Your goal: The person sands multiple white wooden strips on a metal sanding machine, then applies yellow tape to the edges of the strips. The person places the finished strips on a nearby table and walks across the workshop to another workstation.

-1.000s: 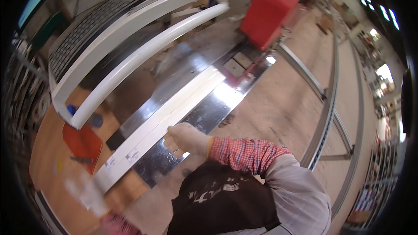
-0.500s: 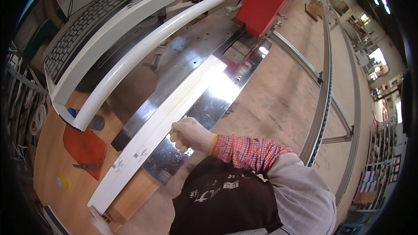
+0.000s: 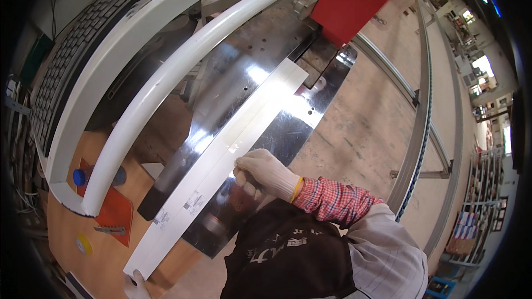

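A pair of long white bars [image 3: 221, 158] lies side by side, with small printed labels near the close end. They run across a shiny steel plate [image 3: 277, 138] toward a red machine housing [image 3: 354, 5]. My right hand [image 3: 269, 174], in a white knit glove, has its fingers curled, with thumb and forefinger against the bars' right edge. At the near left end, my gloved left hand [image 3: 136, 287] grips the bars' end. Only its thumb side shows; the other fingers are hidden or cut off by the picture's lower edge.
To the left, a curved white rail [image 3: 160, 86] rises beside a dark keyboard [image 3: 83, 50]. On the wooden table [image 3: 105, 260] are an orange sheet [image 3: 119, 210], a utility knife [image 3: 110, 230], a yellow tape roll [image 3: 83, 245] and a blue-capped bottle [image 3: 80, 177]. Metal framing [image 3: 424, 116] stands at right.
My view has shifted, so the red housing and white rail appear larger. Both hands stay at the white bars; the left thumb now shows more plainly over their near end.
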The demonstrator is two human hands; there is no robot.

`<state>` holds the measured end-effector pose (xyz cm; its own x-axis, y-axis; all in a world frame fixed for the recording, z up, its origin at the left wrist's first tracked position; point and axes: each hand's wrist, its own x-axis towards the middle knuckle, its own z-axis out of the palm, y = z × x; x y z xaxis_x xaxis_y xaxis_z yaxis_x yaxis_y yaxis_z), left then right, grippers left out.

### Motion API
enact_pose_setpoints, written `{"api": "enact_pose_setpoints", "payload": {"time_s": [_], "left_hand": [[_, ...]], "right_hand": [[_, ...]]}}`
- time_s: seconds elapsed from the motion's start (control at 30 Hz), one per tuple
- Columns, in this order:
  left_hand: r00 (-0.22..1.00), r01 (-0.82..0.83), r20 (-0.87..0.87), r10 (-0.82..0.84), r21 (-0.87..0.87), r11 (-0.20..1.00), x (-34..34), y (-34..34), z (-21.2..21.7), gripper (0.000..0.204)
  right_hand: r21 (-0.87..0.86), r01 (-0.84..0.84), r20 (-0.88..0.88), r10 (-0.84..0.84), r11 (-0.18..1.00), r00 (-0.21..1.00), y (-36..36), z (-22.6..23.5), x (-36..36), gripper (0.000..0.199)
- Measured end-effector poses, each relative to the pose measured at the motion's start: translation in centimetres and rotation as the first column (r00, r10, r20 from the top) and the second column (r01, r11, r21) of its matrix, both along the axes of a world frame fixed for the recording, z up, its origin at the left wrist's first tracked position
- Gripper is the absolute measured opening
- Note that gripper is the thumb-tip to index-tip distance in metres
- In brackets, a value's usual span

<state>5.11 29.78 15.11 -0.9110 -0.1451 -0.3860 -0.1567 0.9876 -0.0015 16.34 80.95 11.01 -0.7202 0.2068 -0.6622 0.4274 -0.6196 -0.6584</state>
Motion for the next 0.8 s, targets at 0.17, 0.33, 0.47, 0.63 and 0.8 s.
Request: {"api": "enact_pose_setpoints", "payload": {"time_s": [0.17,0.33,0.47,0.63,0.8], "left_hand": [[0.972,0.181,0.143,-0.188,0.060,0.982,-0.3,4.0,1.2,0.067],[0.985,0.157,0.052,-0.166,0.142,0.977,0.0,6.1,-1.5,0.065],[0.965,0.256,-0.015,-0.261,-0.145,0.956,1.6,13.2,0.2,0.066],[0.947,0.310,-0.036,-0.319,-0.160,0.937,0.9,17.0,-1.6,0.068],[0.907,0.368,-0.147,-0.394,-0.173,0.913,2.2,21.5,-2.9,0.076]], "right_hand": [[-0.005,0.021,0.061,-0.021,1.000,0.998,4.5,0.6,0.3,0.028],[-0.030,0.019,0.063,-0.017,0.999,0.998,10.7,1.1,1.2,0.027],[-0.007,0.026,0.059,-0.025,1.000,0.998,15.1,0.7,1.5,0.027],[0.149,0.021,-0.033,-0.016,0.989,0.999,20.9,-0.5,2.9,0.030],[0.168,0.062,-0.022,-0.059,0.984,0.998,26.5,-0.3,3.6,0.032]]}}
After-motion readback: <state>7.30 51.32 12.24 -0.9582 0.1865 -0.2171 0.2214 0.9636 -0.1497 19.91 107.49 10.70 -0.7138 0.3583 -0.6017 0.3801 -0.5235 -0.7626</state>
